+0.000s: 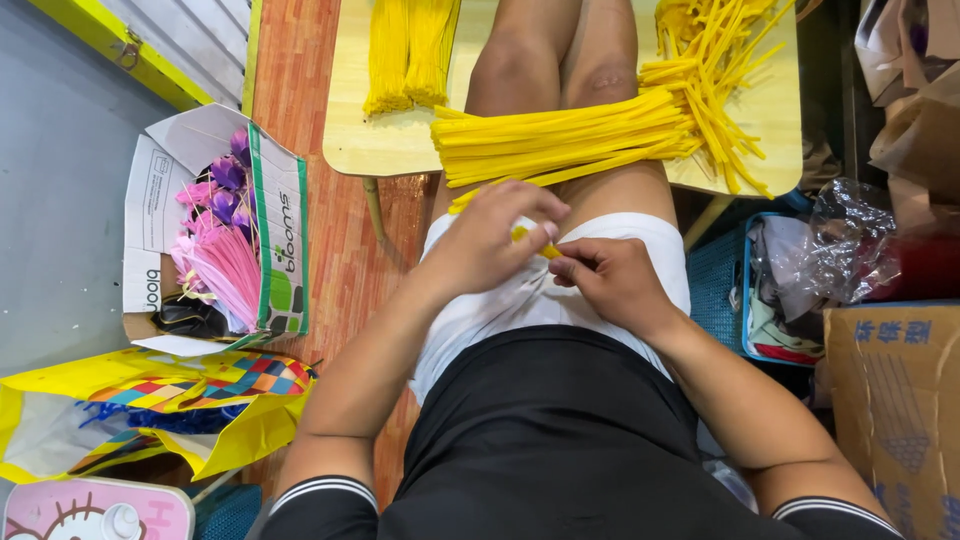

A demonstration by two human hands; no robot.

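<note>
Across lap: yellow stems (560, 140), wooden stool (380, 140), brick floor (340, 260).

Short yellow pipe cleaner piece (531, 240), bent, pinched over lap, mostly hidden by fingers (556, 228).

An open white and green cardboard box (275, 215) is sitting on the floor at the left, holding pink and purple stems (222, 255). A yellow plastic bag (150, 405) is lying below it. A brown carton (895, 400) is standing at the right.
</note>
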